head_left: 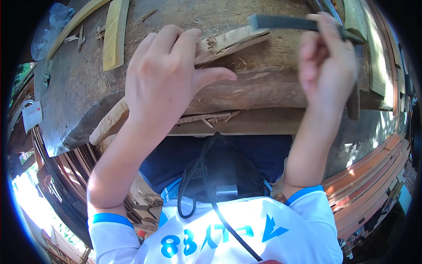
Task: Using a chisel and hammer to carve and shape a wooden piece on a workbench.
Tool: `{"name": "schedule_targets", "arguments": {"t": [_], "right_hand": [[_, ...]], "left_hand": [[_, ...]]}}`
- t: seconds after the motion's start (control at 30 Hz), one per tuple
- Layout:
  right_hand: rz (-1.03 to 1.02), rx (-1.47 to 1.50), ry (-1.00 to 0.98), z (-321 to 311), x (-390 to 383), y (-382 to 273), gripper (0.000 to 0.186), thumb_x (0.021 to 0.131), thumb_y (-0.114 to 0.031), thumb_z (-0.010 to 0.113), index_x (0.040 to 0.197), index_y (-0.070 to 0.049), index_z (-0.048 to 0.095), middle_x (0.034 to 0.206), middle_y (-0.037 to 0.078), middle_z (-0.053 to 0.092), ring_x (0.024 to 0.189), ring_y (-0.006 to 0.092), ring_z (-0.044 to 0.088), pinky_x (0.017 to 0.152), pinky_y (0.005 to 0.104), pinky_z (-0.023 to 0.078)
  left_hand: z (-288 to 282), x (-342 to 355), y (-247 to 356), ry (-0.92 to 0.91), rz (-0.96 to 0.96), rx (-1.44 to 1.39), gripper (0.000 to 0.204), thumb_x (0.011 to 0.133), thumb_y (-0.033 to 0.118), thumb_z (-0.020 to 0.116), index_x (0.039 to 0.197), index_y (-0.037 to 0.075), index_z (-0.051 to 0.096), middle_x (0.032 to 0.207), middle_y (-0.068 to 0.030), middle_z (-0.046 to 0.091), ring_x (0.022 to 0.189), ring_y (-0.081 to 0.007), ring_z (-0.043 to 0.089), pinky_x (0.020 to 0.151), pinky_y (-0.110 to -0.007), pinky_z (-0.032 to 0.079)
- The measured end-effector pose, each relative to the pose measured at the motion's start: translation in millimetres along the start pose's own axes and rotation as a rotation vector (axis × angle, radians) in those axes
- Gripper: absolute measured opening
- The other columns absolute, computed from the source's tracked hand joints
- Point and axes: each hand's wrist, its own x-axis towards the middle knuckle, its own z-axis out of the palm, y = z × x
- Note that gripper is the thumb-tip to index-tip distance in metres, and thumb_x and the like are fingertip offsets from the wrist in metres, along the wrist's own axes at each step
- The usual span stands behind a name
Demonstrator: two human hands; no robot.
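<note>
Plainly, left hand (160,79): it sat over the bench with its four fingers bent and bunched together, the thumb stretched well away from them toward 3 o'clock; the fingertips were hidden, so I couldn't tell whether they gripped anything.

Split piece of wood (239,42): pale and rough, it lay on the bench right beside the left fingers, running from the index finger toward 2 o'clock; the thumb pointed out below it, at its 6 o'clock side.

Right hand (332,57): it was raised at 3 o'clock from the left, a little blurred, fingers and thumb closed around the dark bar.

Dark bar (283,22): flat and blurred, it reached from the right fingers toward 9 o'clock, its tip by the far end of the split piece; whether the two touched, I couldn't make out.

Workbench (83,83): thick, brown and worn, it filled the 12 o'clock side, chips scattered over its top.

Wood strip (115,37): flat and yellowish, it lay at 11 o'clock from the left hand, with a clear plastic bag (55,26) farther out at 10.

Curved stick (109,121): it poked out at 8 o'clock from that same hand, by the forearm.

Splinters (220,118): a few lay at the bench's near edge, below the thumb.

Stacked boards (373,176): reddish lengths were piled at 4 o'clock, beyond the right elbow.
</note>
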Motion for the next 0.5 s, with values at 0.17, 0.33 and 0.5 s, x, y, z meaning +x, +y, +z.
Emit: {"name": "schedule_targets", "arguments": {"t": [0.17,0.33,0.5], "right_hand": [[0.098,-0.117,-0.086,39,-14,9,0.029,0.111,-0.022,0.048,0.107,0.002,0.064,0.064,0.007,0.061,0.038,0.0075,0.047,0.031,0.0212,0.033],[0.004,0.084,-0.090,1,1,-8,0.027,0.110,-0.024,0.052,0.104,-0.001,0.063,0.064,0.009,0.063,0.040,0.0095,0.051,0.031,0.0221,0.033],[0.049,-0.081,-0.064,33,-10,1,0.028,0.111,-0.022,0.048,0.105,0.000,0.065,0.063,0.009,0.063,0.037,0.0091,0.049,0.030,0.0214,0.031]], "left_hand": [[1,0,2,-0.006,-0.004,0.019,0.066,0.058,0.051,0.092,0.101,0.004,0.075,0.084,-0.0053,0.065,0.072,-0.0236,0.066,0.065,-0.035,0.054],[2,4,4,0.008,0.003,-0.001,0.067,0.058,0.051,0.092,0.101,0.004,0.075,0.083,-0.0052,0.064,0.072,-0.0235,0.066,0.065,-0.035,0.054],[-1,1,-1,0.004,-0.017,0.004,0.066,0.058,0.051,0.092,0.102,0.004,0.075,0.082,-0.0051,0.063,0.071,-0.0232,0.066,0.064,-0.035,0.054]]}}
